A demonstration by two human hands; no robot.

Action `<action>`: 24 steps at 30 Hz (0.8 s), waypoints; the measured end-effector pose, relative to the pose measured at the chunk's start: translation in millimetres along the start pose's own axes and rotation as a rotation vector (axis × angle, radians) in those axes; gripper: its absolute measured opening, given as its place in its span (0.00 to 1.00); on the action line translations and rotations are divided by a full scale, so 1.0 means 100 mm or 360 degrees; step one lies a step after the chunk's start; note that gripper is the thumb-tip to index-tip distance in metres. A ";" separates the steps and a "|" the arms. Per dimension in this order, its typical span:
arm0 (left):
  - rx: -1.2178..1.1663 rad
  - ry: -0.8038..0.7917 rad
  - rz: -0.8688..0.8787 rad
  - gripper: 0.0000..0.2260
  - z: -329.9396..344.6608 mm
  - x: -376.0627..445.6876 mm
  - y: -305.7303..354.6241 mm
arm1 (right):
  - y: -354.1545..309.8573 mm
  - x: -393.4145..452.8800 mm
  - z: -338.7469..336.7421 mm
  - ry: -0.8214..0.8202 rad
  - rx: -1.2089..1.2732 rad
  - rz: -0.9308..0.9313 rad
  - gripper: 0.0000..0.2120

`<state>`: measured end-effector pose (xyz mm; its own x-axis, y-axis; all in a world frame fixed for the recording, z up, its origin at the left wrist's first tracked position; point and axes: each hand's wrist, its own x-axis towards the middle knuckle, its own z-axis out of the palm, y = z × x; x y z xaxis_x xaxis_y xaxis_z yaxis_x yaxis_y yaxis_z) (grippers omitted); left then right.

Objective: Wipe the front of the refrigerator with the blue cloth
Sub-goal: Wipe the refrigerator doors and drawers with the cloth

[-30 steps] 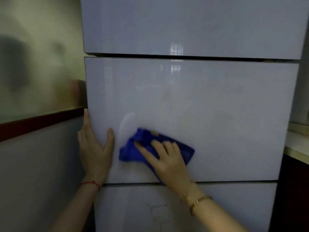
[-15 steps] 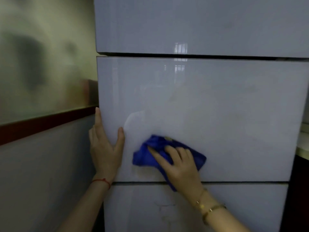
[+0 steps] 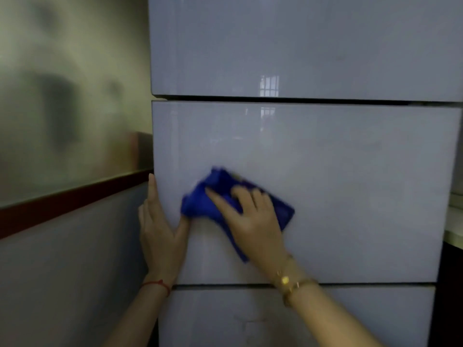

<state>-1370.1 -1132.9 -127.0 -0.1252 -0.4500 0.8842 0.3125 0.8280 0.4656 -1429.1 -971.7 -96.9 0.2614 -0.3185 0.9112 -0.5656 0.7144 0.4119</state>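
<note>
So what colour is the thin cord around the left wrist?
Red; the thin cord shows clearly in the head view.

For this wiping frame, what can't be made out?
Head view:
- Blue cloth: smeared by motion; its middle lies under the right hand.
- Refrigerator: cut off at the top, bottom and right edges.
- Left hand: its fingers wrap the door's side edge, mostly hidden.

The refrigerator [image 3: 325, 171] stands upright with a glossy pale front split by dark horizontal gaps into three panels. Flat against the middle panel lies the blue cloth [image 3: 213, 196], low and towards its left side, bunched and a little blurred. At the far right edge, a strip of pale desk [image 3: 454, 229] shows beside it.
</note>
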 end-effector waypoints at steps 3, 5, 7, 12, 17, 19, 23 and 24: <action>0.0002 0.0006 0.0003 0.36 -0.01 0.00 0.04 | 0.16 -0.60 -0.19 -0.0084 -0.0018 0.0087 0.20; 0.0003 0.0023 0.0027 0.35 0.00 0.00 0.05 | 0.52 -0.54 -0.27 0.0004 -0.0067 0.0354 0.23; -0.0007 0.0038 0.0019 0.35 0.01 0.01 0.05 | 0.88 -0.08 -0.29 0.0211 -0.0038 0.0743 0.23; -0.0007 0.0042 -0.0004 0.35 0.01 0.01 0.03 | 0.80 0.87 -0.06 0.0306 -0.0043 0.0783 0.18; 0.0022 0.0035 0.0013 0.35 0.00 0.01 0.03 | 0.17 -0.03 -0.03 -0.0003 -0.0054 0.0049 0.23; 0.0008 0.0026 -0.0002 0.35 -0.01 0.01 0.05 | 0.29 -0.32 -0.17 -0.0090 -0.0081 -0.0074 0.24; 0.0005 0.0031 -0.0007 0.35 -0.01 0.00 0.05 | 0.82 -0.01 -0.25 0.0090 -0.0095 0.0407 0.22; 0.0002 0.0030 0.0003 0.35 -0.01 0.00 0.05 | 0.90 0.19 -0.23 0.0177 -0.0061 0.0638 0.20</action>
<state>-1367.8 -1128.9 -124.7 -0.1067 -0.4544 0.8844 0.3118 0.8293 0.4637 -1457.1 -899.0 -43.1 0.1100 0.0574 0.9923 -0.6110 0.7913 0.0220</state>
